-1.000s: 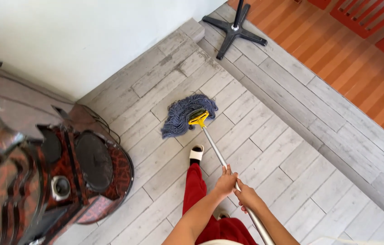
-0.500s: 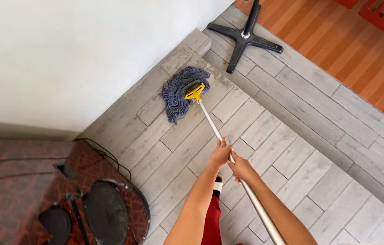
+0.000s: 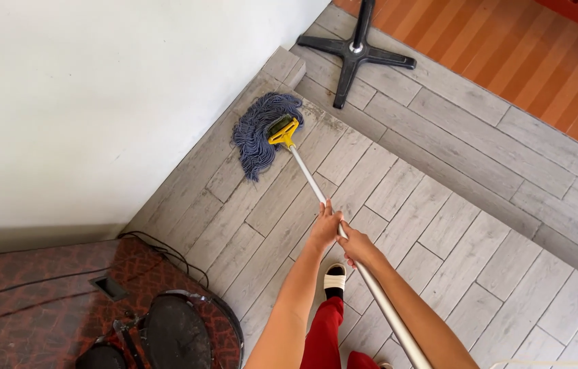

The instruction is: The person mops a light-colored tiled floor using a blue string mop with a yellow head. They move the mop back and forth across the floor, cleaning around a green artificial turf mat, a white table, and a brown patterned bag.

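I see both hands on the mop handle (image 3: 316,195), a pale metal pole that runs from the lower right edge of the view up to the yellow clamp (image 3: 283,131). The left hand (image 3: 325,229) sits higher on the pole, fingers curled round it and pressed together, thumb side towards the mop head. The right hand (image 3: 357,247) grips just below, touching the left, its fingers wrapped round the pole; I cannot tell how tightly. The blue string mop head (image 3: 258,133) lies spread on the grey plank floor (image 3: 453,225), its strands close against the base of the white wall (image 3: 98,102) and just beside the wall's tiled corner. A black cross-shaped stand base (image 3: 356,48) stands near the mop head, apart from it, at the edge of the orange wood flooring (image 3: 542,61). I note a red trouser leg (image 3: 323,335) and a white slipper (image 3: 334,277) beneath the hands. At lower left sits a dark red patterned cabinet (image 3: 43,294) with black cables (image 3: 159,246) trailing from it
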